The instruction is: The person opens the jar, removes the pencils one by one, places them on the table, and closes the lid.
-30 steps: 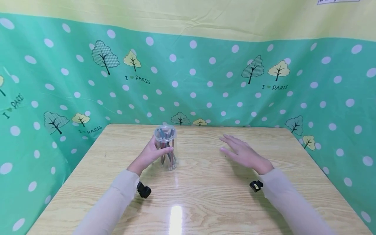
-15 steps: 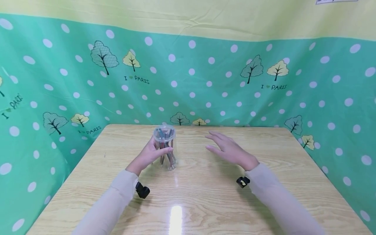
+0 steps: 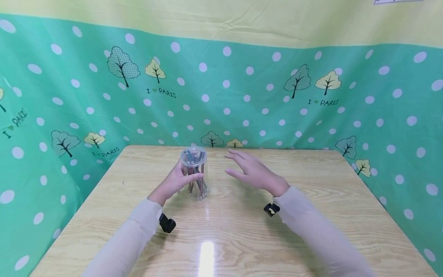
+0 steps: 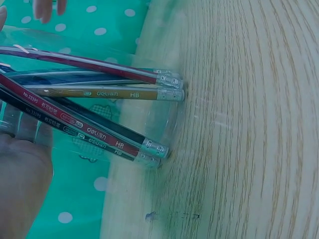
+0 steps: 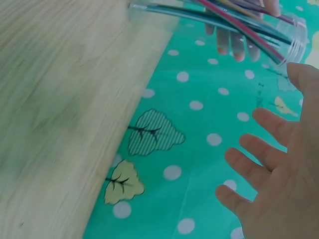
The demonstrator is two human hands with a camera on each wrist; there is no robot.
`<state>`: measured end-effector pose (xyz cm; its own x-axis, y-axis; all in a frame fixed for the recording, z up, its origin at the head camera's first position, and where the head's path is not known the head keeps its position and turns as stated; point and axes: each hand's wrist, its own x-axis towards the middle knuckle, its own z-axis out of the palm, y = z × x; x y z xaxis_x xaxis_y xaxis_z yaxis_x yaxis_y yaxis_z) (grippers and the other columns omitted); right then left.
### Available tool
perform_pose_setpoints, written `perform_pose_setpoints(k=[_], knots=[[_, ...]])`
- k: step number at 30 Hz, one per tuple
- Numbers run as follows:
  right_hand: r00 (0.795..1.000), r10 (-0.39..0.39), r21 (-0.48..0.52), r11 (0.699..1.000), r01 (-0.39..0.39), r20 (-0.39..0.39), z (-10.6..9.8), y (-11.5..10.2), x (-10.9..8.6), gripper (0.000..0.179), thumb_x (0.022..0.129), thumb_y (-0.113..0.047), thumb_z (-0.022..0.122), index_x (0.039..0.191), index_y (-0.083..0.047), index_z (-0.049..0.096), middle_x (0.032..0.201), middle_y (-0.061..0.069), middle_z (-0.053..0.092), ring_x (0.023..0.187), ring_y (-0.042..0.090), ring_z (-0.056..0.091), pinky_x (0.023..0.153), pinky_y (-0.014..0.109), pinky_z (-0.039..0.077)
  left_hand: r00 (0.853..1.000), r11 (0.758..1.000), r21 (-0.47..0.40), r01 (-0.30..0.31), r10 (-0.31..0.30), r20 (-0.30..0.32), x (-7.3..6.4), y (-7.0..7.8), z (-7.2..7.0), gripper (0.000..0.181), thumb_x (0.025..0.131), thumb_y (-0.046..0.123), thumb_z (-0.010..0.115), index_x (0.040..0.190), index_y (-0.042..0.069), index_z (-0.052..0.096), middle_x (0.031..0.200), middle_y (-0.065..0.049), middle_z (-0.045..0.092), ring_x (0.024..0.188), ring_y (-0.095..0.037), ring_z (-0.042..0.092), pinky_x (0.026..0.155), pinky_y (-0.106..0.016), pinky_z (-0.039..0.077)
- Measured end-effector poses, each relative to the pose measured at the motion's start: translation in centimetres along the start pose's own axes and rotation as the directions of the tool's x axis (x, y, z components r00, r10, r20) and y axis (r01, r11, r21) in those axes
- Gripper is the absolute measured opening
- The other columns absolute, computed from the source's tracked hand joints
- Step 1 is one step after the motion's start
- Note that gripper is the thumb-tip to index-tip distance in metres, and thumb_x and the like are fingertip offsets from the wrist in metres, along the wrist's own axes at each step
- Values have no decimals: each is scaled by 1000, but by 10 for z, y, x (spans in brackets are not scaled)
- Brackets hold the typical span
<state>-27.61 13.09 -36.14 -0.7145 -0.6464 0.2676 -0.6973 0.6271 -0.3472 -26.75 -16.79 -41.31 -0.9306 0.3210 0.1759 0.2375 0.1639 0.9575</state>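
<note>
A clear plastic jar [image 3: 194, 164] stands upright on the table, wrapped by my left hand [image 3: 172, 184] from its left side. My thumb lies across the front of it, while the other fingers are behind, seen through the wall. Several pencils [image 4: 122, 93] lean inside, red, black, yellow and blue-green, their metal ends down at the jar's bottom in the left wrist view. To the right of the jar, my right hand [image 3: 255, 172] hovers over the table with fingers spread and nothing in it. The right wrist view has its palm [image 5: 284, 184] turned toward the jar.
The wood-grain table [image 3: 235, 231] carries the jar near its back edge. A green cloth [image 3: 166, 123] with white dots and printed trees hangs behind and along both sides. Black wrist cameras are strapped at both cuffs, the left one [image 3: 167, 223] close over the table.
My right hand has moved left, closer to the jar, with fingers still spread. The left hand and the jar have stayed in place.
</note>
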Motion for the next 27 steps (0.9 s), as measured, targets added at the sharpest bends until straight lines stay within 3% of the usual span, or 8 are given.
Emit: perform_pose_setpoints(k=[8,15,22,27], knots=[[1000,-25,4,1000,25,-8,3,-20,16,64,102,-57,44,152,-17,43,159,7,35,145,27,32,117,49,26,1000,1000,-15,-9,9,13,-1,0,1,94,90,21,77,160,30,15,155,-11,37,143,-31,34,117,-55,24],[997,-71,33,997,72,-31,4,-33,30,66,102,-57,46,153,-16,41,156,5,40,143,24,36,116,48,29,999,999,-23,-33,34,34,0,1,1,97,91,20,76,160,36,10,158,-5,34,146,-28,29,118,-56,20],[991,-120,36,992,122,-62,5,-48,43,68,100,-54,54,154,-16,38,152,4,44,140,20,40,114,47,33,999,1000,-3,-28,28,29,2,0,0,97,90,25,77,161,30,12,156,-4,39,144,-27,34,117,-58,19],[991,-122,9,992,123,-54,5,-60,51,68,99,-54,55,153,-16,40,152,4,43,139,20,41,112,50,34,998,998,-33,-49,50,46,2,0,-1,92,92,19,75,161,26,13,152,-9,43,139,-28,40,117,-55,24]])
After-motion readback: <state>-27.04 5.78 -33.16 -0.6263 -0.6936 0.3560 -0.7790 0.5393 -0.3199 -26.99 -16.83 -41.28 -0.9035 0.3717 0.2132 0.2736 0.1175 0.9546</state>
